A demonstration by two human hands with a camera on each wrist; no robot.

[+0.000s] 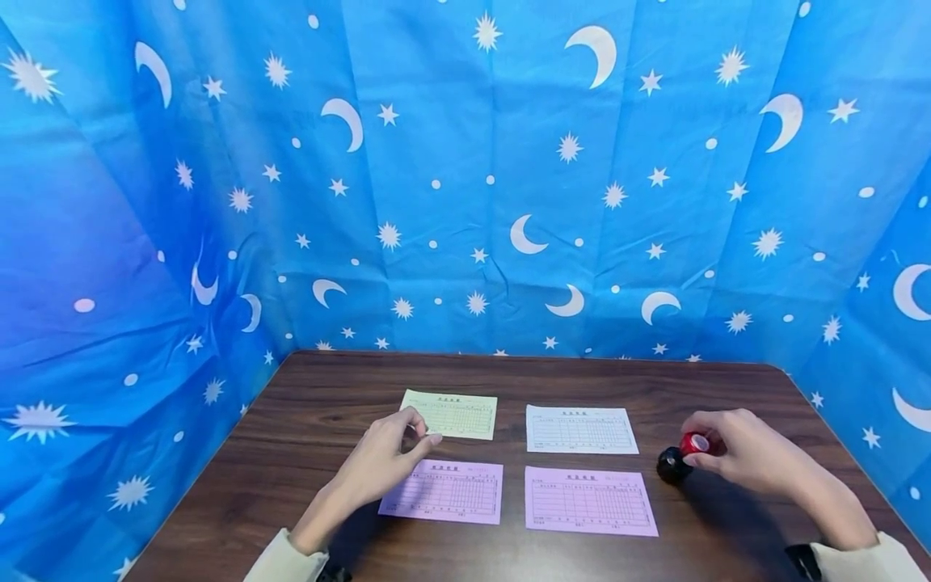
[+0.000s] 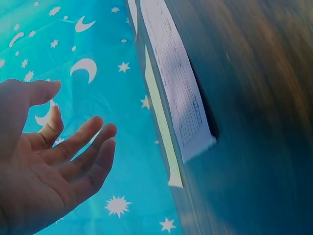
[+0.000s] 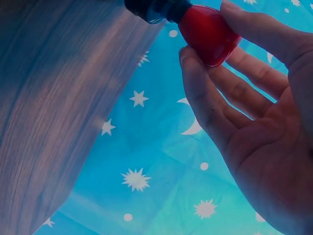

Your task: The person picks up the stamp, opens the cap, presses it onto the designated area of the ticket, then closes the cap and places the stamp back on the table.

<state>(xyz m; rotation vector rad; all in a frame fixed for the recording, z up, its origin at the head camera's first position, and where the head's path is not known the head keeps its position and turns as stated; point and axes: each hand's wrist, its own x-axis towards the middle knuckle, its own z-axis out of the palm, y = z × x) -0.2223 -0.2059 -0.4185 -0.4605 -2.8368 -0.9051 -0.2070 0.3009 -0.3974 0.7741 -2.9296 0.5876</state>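
Observation:
My right hand [image 1: 752, 453] pinches a stamp [image 1: 695, 443] between thumb and fingers. It has a glossy red grip [image 3: 208, 34] and a rounded black end [image 3: 146, 9], tilted toward the left over the table's right side. My left hand [image 1: 385, 457] holds nothing; its fingers are loosely bent, with the thumb apart from them in the left wrist view. It hovers by a green slip [image 1: 465, 419] and covers the upper left corner of a purple slip [image 1: 444, 491]. On the right lie a white slip [image 1: 582, 430] and another purple slip [image 1: 591, 501], nearest to the stamp.
The dark wooden table [image 1: 320, 404] carries the printed slips in two rows. Behind and at both sides hangs a blue curtain [image 1: 451, 267] with moons and stars, close to the table's edges.

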